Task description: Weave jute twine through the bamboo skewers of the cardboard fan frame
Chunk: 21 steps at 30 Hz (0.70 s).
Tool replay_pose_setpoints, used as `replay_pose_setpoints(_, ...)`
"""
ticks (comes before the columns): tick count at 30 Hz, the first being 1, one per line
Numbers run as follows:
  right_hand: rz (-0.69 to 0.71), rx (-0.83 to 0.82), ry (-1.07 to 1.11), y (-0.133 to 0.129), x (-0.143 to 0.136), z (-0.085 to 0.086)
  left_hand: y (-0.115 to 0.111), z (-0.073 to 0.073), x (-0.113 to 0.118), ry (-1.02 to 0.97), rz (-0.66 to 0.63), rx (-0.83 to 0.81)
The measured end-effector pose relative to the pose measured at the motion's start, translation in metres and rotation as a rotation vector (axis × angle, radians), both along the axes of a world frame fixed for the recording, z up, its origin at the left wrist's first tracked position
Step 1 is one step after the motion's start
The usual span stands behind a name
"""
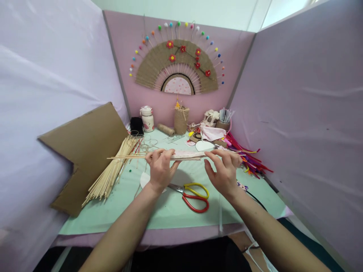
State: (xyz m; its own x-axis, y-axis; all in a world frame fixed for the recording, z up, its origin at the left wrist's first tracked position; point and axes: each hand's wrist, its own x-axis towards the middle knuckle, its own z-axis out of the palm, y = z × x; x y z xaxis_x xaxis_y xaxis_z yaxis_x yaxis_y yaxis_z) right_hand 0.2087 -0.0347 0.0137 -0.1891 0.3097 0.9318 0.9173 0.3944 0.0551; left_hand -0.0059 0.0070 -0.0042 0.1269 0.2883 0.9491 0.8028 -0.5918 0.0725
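My left hand (162, 168) grips a narrow, flat pale pink strip (188, 154), fingers on top and thumb beneath. It looks like folded cloth or paper in layers. Thin wooden sticks (127, 156) stick out leftward past that hand, and thin tips also show right of my right hand (225, 170). The right index fingertip meets the strip's right end, while its thumb stays apart below. Under the hands lie scissors (195, 196) with one yellow and one red handle. A white rounded piece (144, 180) is partly hidden behind my left wrist.
A bundle of wooden sticks (109, 173) lies left beside a brown cardboard sheet (85, 147). Twine spools (181, 120), a white bottle (147, 121) and a pink cloth (212, 133) stand at the back. Colourful pipe cleaners (249, 155) lie right. A decorated fan (178, 62) hangs behind.
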Motion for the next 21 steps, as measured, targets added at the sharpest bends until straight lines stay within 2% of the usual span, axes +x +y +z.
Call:
replay_pose_setpoints(4,0.077,-0.083,-0.103,0.0081,0.0049,0.0091,-0.0013,0.0000,-0.0001,0.043,0.024,-0.017)
replay_pose_setpoints(7,0.119,-0.060,-0.161,0.0111,0.0053,0.0093,-0.0024,0.0017,0.0004,0.042,0.024,0.004)
replay_pose_setpoints(15,0.130,-0.014,-0.127,0.0108,0.0037,0.0077,-0.0033,0.0042,0.0004,0.025,0.023,0.011)
replay_pose_setpoints(21,0.124,-0.007,-0.179,0.0102,0.0038,0.0100,-0.0037,0.0040,0.0009,0.013,0.026,0.004)
